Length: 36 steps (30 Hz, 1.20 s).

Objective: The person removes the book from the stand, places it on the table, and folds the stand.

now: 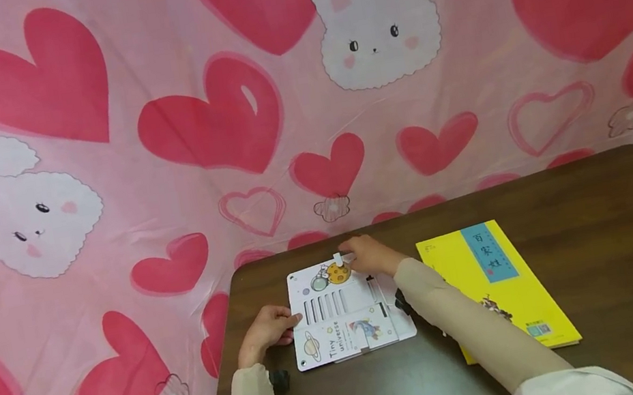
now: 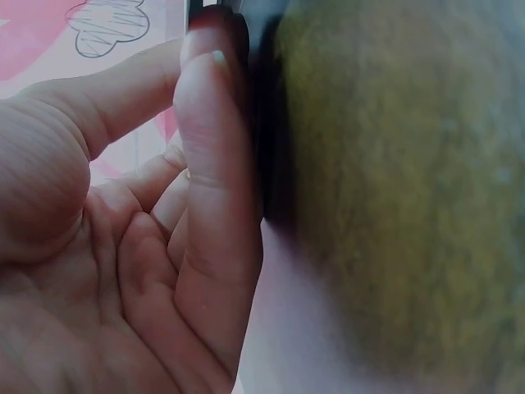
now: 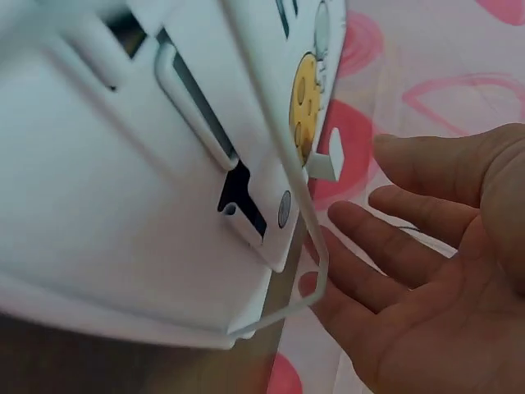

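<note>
A white metal book stand, printed with planets and the words "Tiny universe", lies folded on the table. My left hand pinches its left edge, thumb on top; the left wrist view shows the thumb and forefinger of that hand meeting at the edge. At the stand's far edge, a small white tab sticks up beside my right hand. In the right wrist view, the fingers of that hand are spread around the tab, with a gap between thumb and tab. A thin white bar runs along the stand there.
A yellow book with a blue title panel lies right of the stand, partly behind the right forearm. Brown wood makes up the table. Behind it hangs a pink cloth with hearts and rabbit faces.
</note>
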Each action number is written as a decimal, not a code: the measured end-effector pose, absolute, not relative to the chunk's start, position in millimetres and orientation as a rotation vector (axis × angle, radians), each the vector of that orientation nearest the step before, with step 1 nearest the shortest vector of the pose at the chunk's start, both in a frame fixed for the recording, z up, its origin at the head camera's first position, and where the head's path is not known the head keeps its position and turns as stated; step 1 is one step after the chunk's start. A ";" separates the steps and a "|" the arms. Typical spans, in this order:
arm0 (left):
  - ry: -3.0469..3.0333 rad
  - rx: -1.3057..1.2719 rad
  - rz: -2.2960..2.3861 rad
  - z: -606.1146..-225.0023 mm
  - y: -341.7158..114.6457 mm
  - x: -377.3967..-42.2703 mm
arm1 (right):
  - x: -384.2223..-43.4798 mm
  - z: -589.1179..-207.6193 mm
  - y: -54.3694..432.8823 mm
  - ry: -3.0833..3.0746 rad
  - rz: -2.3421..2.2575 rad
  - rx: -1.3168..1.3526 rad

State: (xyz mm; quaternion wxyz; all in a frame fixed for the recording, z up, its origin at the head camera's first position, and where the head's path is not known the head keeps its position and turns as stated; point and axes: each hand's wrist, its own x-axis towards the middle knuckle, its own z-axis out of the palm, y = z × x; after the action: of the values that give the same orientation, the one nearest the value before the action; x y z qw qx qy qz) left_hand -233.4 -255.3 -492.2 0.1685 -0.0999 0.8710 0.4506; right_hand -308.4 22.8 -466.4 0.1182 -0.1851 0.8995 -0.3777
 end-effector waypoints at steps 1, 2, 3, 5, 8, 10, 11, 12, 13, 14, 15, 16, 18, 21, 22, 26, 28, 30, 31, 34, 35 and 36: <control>2.477 -0.286 1.282 -491.7 -255.5 -233.9 | -306.0 -466.8 25.0 2.647 -1.112 -0.542; 2.477 -0.287 1.281 -491.2 -255.8 -234.2 | -303.4 -467.5 27.1 2.663 -1.120 -0.541; 2.474 -0.289 1.279 -491.0 -256.2 -234.5 | -300.7 -468.3 29.3 2.672 -1.132 -0.530; 2.474 -0.280 1.275 -490.5 -256.3 -234.8 | -294.9 -470.3 33.1 2.690 -1.171 -0.505; 2.477 -0.264 1.277 -490.2 -255.2 -235.3 | -285.9 -471.4 38.5 2.715 -1.214 -0.441; 2.482 -0.260 1.275 -490.5 -254.2 -235.7 | -279.2 -470.2 41.9 2.733 -1.223 -0.401; 2.484 -0.257 1.277 -490.9 -253.7 -236.2 | -276.1 -469.4 43.6 2.745 -1.218 -0.378; 2.482 -0.264 1.280 -490.6 -253.3 -236.5 | -273.1 -468.6 45.1 2.767 -1.200 -0.365; 2.480 -0.271 1.283 -490.4 -253.0 -236.9 | -270.0 -468.2 46.5 2.785 -1.188 -0.356; 2.480 -0.272 1.285 -490.5 -253.0 -237.3 | -266.4 -467.7 47.8 2.800 -1.169 -0.341; 2.479 -0.275 1.286 -490.5 -253.1 -237.4 | -262.8 -467.4 48.9 2.815 -1.145 -0.322; 2.477 -0.275 1.289 -490.7 -253.2 -237.9 | -259.1 -467.1 49.9 2.831 -1.116 -0.309; 2.473 -0.275 1.294 -490.8 -253.8 -238.5 | -251.6 -466.8 51.6 2.853 -1.062 -0.286; 2.469 -0.282 1.295 -492.9 -255.8 -239.1 | -241.1 -467.1 53.4 2.868 -0.992 -0.278; 2.467 -0.288 1.296 -493.5 -256.4 -239.1 | -238.3 -467.5 54.0 2.874 -0.974 -0.288; 2.474 -0.300 1.289 -494.5 -259.0 -237.8 | -228.8 -468.0 56.1 2.865 -0.945 -0.327; 2.474 -0.304 1.284 -494.2 -259.7 -236.8 | -225.0 -467.5 57.2 2.844 -0.940 -0.329; 2.475 -0.303 1.283 -494.1 -260.0 -236.1 | -221.7 -467.1 58.6 2.826 -0.935 -0.326; 2.474 -0.299 1.283 -493.7 -259.8 -236.0 | -220.1 -466.8 59.8 2.828 -0.925 -0.329; 2.466 -0.283 1.285 -493.3 -259.0 -236.7 | -215.6 -467.3 63.2 2.844 -0.891 -0.332; 2.463 -0.284 1.288 -493.3 -258.8 -237.2 | -214.3 -467.8 63.9 2.852 -0.882 -0.332; 2.462 -0.284 1.287 -493.2 -258.5 -237.6 | -213.2 -468.1 64.4 2.861 -0.872 -0.333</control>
State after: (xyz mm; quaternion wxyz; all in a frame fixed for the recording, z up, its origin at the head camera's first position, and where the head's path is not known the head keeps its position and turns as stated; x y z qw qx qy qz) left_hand -237.6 -258.5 -493.2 0.1735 -0.1001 0.8683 0.4539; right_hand -213.2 64.4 -468.1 0.0661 -0.1103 0.9486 -0.2892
